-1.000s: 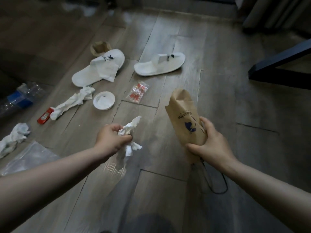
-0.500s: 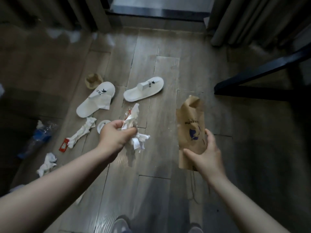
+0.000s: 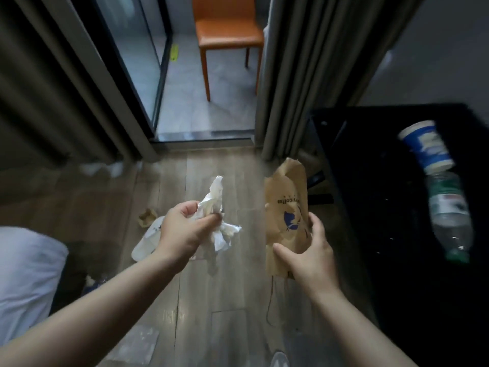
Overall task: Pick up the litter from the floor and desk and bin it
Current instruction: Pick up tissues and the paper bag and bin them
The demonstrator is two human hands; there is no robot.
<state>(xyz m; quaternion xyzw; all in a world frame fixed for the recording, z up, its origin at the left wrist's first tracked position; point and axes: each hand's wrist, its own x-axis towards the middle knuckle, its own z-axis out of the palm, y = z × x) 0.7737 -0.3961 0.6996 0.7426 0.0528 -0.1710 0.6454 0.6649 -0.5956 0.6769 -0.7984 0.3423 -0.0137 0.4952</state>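
Wood-plank floor [image 3: 211,300] runs far toward grey curtains [image 3: 304,75] and a glass door [image 3: 127,62], w/ an orange chair [image 3: 227,30] beyond it.

Containers: brown paper bag [image 3: 287,207], blue logo and "coffee" print, held upright centre-right. R hand [image 3: 309,258] grips its lower part, thumb on the near face, fingers curled round the right edge. Top is crumpled; contents can't be seen. A thin dark cord hangs below it.

On the black desk [image 3: 383,221], right side, a blue-white paper cup [image 3: 426,147] lies on its side, and just near of it a clear plastic bottle [image 3: 449,215], green label and cap, also lying down. Can't tell if either holds anything.

Crumpled white tissue [image 3: 214,205] is in the air left of the bag, not touching it, pinched in the L hand [image 3: 182,229], fingers closed round its middle.

Floor litter: a white slipper [image 3: 145,242], partly hidden behind the L hand; a squashed brown cup [image 3: 146,218] just far of it; white scraps [image 3: 116,169] by the far-left curtain; a clear plastic sheet [image 3: 137,343] near, under the L arm. White bedding [image 3: 26,274] sits at the near-left edge.
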